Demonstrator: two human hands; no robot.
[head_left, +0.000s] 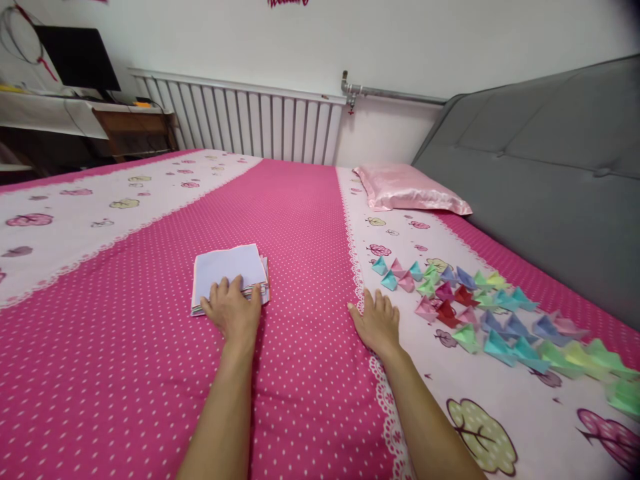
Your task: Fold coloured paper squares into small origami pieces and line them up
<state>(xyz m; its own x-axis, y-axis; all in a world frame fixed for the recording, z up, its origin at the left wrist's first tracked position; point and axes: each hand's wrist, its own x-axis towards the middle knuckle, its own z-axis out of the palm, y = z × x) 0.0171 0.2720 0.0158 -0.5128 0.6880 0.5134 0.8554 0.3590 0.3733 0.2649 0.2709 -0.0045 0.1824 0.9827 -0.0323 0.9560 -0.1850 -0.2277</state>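
My left hand rests with spread fingers on the near edge of a stack of paper sheets, whose top sheet is pale lavender. Edges of other coloured sheets show along the stack's sides. My right hand lies open, palm down, on the bed where the pink dotted cloth meets a white lace-edged band; nothing is in it. Just right of that hand are rows of small folded paper boats in blue, green, pink, red, purple and yellow.
A bedspread printed with dots and trees covers the bed. A pink satin pillow lies near the grey padded headboard. Behind are a white radiator and a pipe. A desk with a monitor stands far left.
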